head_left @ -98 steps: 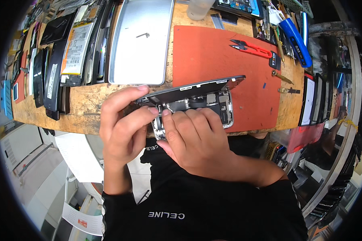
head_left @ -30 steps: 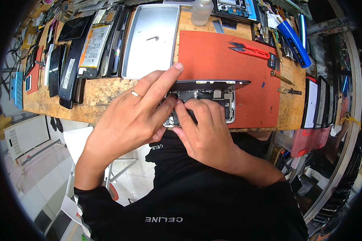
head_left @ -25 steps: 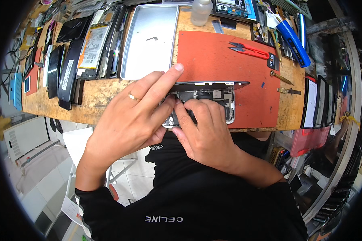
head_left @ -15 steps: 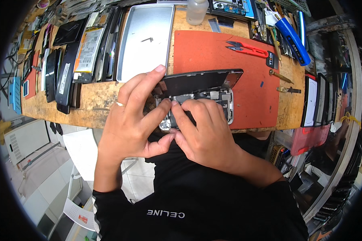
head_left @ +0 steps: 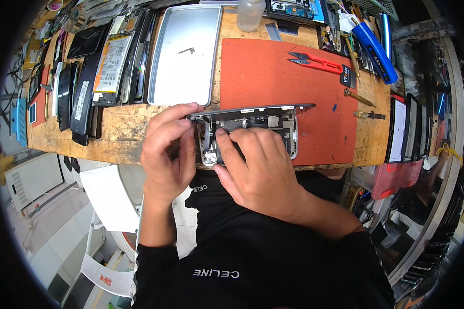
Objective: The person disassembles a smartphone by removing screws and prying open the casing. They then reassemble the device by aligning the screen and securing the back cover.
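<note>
An opened phone [head_left: 208,155] lies at the front edge of the orange mat, its metal frame and inner parts exposed. Its dark screen [head_left: 252,109] is tilted up along the far side, seen nearly edge-on. My left hand [head_left: 165,152] is at the screen's left end, fingers curled and closed on its corner. Over the phone body, my right hand [head_left: 265,167] has the index fingertip on the inner parts and the thumb at the near edge, gripping it. That hand covers much of the phone's inside. Whether a small part sits under the fingertip is hidden.
A metal tray [head_left: 183,67] with a small dark part stands behind my left hand. Red snips [head_left: 317,63], a screwdriver [head_left: 360,98] and a blue tool [head_left: 375,54] lie right on the orange mat [head_left: 273,77] or beside it. Stacked phones [head_left: 85,98] line the left; a bottle [head_left: 251,15] stands behind.
My left hand has drawn back from the phone's inside to the screen's left corner. The screen has tipped toward edge-on. My right hand stays nearly in place.
</note>
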